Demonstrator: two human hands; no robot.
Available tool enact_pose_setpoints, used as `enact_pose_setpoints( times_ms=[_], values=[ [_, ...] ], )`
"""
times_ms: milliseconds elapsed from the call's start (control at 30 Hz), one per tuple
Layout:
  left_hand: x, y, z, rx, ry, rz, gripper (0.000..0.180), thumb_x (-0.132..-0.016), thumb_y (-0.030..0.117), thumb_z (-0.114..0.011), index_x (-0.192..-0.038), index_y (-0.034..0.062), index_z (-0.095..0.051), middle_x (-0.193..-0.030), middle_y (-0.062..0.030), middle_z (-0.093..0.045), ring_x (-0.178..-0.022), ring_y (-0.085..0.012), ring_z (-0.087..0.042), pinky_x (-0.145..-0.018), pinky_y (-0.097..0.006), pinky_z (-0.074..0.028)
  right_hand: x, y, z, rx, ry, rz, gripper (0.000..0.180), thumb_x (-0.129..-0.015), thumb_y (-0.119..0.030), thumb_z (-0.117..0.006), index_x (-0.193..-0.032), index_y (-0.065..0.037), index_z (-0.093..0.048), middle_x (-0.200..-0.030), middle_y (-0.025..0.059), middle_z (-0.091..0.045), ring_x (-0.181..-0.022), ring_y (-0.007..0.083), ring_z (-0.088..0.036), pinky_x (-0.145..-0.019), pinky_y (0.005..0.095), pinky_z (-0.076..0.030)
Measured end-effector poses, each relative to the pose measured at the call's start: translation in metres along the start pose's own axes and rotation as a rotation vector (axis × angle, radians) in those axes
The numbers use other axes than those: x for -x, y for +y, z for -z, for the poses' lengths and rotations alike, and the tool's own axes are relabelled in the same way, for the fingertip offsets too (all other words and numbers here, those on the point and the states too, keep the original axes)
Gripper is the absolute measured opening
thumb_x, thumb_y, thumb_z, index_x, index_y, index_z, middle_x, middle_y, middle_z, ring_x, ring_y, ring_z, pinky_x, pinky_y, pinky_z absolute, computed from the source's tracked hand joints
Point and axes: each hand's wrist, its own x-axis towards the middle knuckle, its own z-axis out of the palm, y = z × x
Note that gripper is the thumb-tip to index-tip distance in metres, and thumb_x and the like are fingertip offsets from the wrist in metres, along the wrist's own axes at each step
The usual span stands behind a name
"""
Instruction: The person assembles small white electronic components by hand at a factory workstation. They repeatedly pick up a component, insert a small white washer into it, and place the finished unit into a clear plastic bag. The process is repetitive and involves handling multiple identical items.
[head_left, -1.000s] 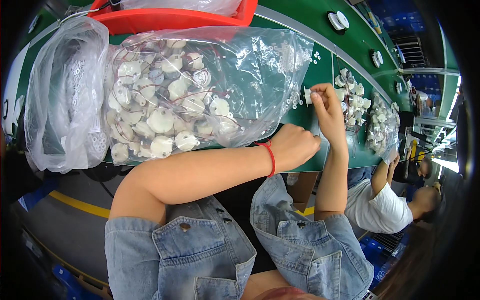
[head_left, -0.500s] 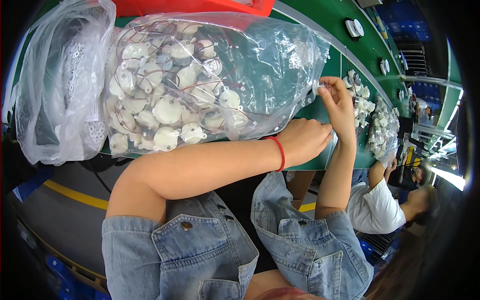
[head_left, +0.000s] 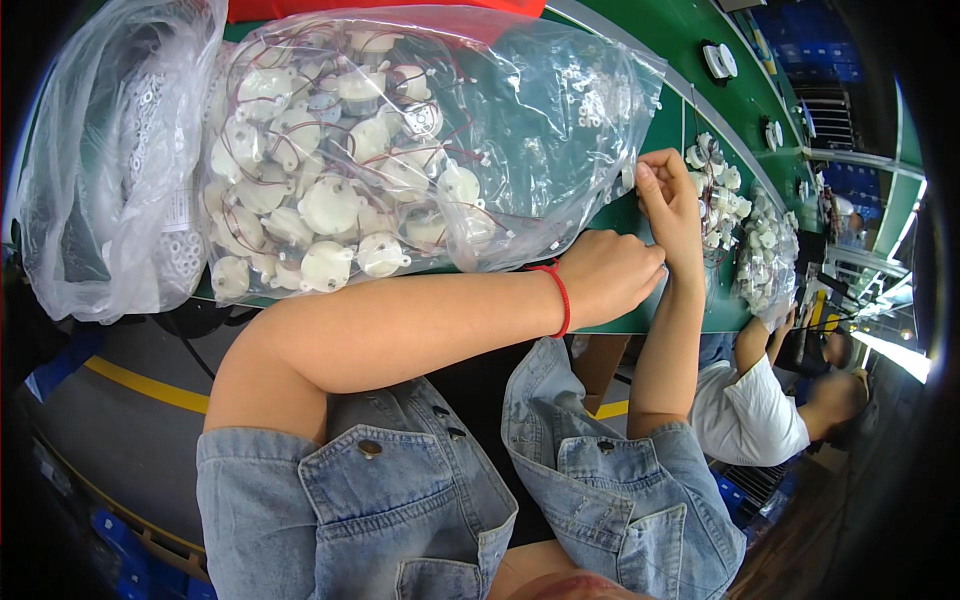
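My left hand (head_left: 608,280), a red cord on its wrist, is closed in front of the large clear plastic bag (head_left: 540,150); what its curled fingers hold, if anything, is hidden. My right hand (head_left: 672,205) is just beyond it, thumb and forefinger pinched on a small white piece (head_left: 628,177) beside the bag's right end. The piece is too small to name more exactly. Inside the bag lie many round white parts (head_left: 330,206) with side lugs and thin dark red wires. Small white ring-shaped pieces (head_left: 592,105) show at its right end.
A second clear bag (head_left: 70,220) holds small white rings at the left. Behind stands a red bin (head_left: 400,5). More white wired parts (head_left: 722,205) and a filled bag (head_left: 768,250) lie right on the green table (head_left: 650,60). A person in a white shirt (head_left: 750,415) sits beyond.
The bags and their contents sit slightly higher and further left in the picture. My right fingers have shifted slightly left, with the white piece showing more clearly. My left hand stays closed.
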Motion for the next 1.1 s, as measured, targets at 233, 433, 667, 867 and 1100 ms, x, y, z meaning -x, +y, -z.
enact_pose_setpoints(
  times_ms=[233, 433, 667, 867, 1100],
  values=[
    [0.004, 0.000, -0.004, -0.026, 0.004, -0.060, 0.025, -0.092, 0.024, -0.055, -0.078, 0.0040, -0.060, -0.063, -0.0133, -0.063, -0.058, -0.0333, -0.063, -0.055, -0.045, -0.050, 0.010, -0.003, 0.001, -0.032, -0.004, -0.038, 0.015, -0.097, -0.014, -0.060, -0.101, 0.000, -0.056, -0.086, 0.0006, -0.060, -0.079, 0.0053, -0.054, -0.070, 0.0202, -0.042],
    [0.006, 0.000, -0.007, -0.050, 0.046, -0.091, 0.027, -0.092, 0.025, -0.055, -0.074, 0.0049, -0.060, -0.060, -0.0111, -0.063, -0.055, -0.0313, -0.063, -0.054, -0.044, -0.050, 0.010, -0.003, -0.004, -0.033, 0.007, -0.039, 0.017, -0.097, -0.015, -0.060, -0.103, 0.000, -0.056, -0.087, 0.0007, -0.060, -0.078, 0.0051, -0.053, -0.069, 0.0196, -0.041],
    [0.006, 0.004, -0.004, -0.072, 0.061, -0.093, 0.028, -0.091, 0.025, -0.056, -0.073, 0.0050, -0.060, -0.059, -0.0105, -0.062, -0.054, -0.0303, -0.063, -0.052, -0.043, -0.050, 0.007, -0.003, -0.004, -0.063, 0.015, -0.020, 0.016, -0.097, -0.016, -0.061, -0.101, -0.001, -0.056, -0.085, -0.0004, -0.060, -0.075, 0.0036, -0.051, -0.064, 0.0185, -0.039],
    [0.005, 0.006, -0.001, -0.048, 0.083, -0.052, 0.026, -0.091, 0.026, -0.056, -0.075, 0.0056, -0.061, -0.057, -0.0112, -0.061, -0.052, -0.0307, -0.062, -0.051, -0.044, -0.049, -0.003, -0.011, -0.009, -0.002, 0.004, -0.050, 0.015, -0.096, -0.016, -0.062, -0.096, -0.002, -0.056, -0.079, -0.0016, -0.059, -0.069, 0.0027, -0.050, -0.059, 0.0178, -0.036],
    [0.004, 0.005, -0.001, -0.027, 0.083, -0.018, 0.025, -0.091, 0.028, -0.056, -0.079, 0.0059, -0.061, -0.057, -0.0118, -0.061, -0.052, -0.0319, -0.062, -0.050, -0.045, -0.048, -0.007, -0.009, -0.011, -0.011, 0.006, -0.019, 0.016, -0.094, -0.015, -0.064, -0.094, -0.001, -0.055, -0.078, -0.0003, -0.059, -0.070, 0.0040, -0.052, -0.061, 0.0182, -0.039]
  ],
)
